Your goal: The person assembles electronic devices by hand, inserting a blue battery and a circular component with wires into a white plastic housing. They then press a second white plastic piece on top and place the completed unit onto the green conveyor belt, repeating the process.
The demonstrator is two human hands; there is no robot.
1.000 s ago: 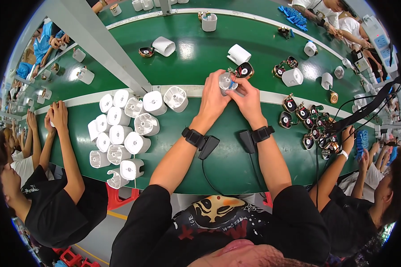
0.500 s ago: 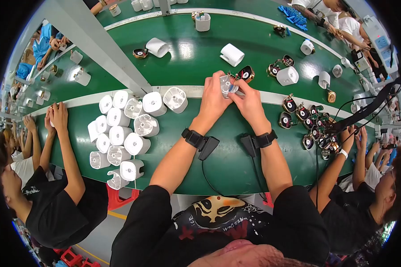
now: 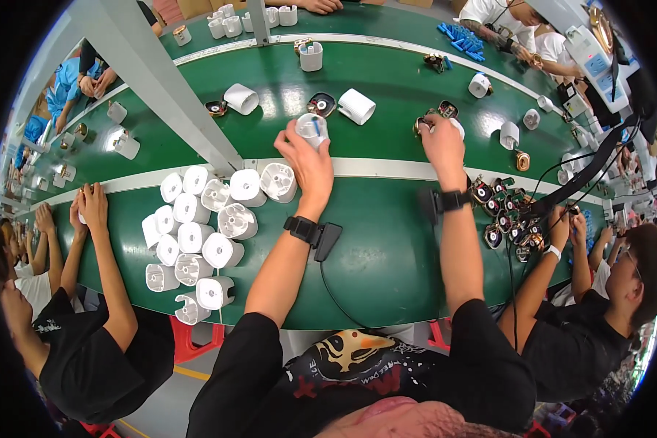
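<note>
Two hands, well apart, both at upper centre of the frame. Left hand (image 3: 308,157): fingers and thumb curled round a white hollow plastic housing (image 3: 312,130), open end toward camera, blue strip inside. Just above it lies a dark oval module with a gold rim (image 3: 321,104); a white plastic housing on its side (image 3: 358,107) is to the right.

Right hand (image 3: 444,142): fingers bent down at a dark gold-rimmed module with wires (image 3: 420,127), upper right of centre. Contact likely; can't tell if it's gripped, fingers hide it. A second dark module (image 3: 448,109) sits just beyond.

Step, my read: left handles the housing, right picks at the module. That calls for a fingertip hold on the rim, clear of the wires, left grip steady.

Stock: white housings (image 3: 192,238) left of frame, dark modules (image 3: 505,221) right, on green table (image 3: 372,255).
</note>
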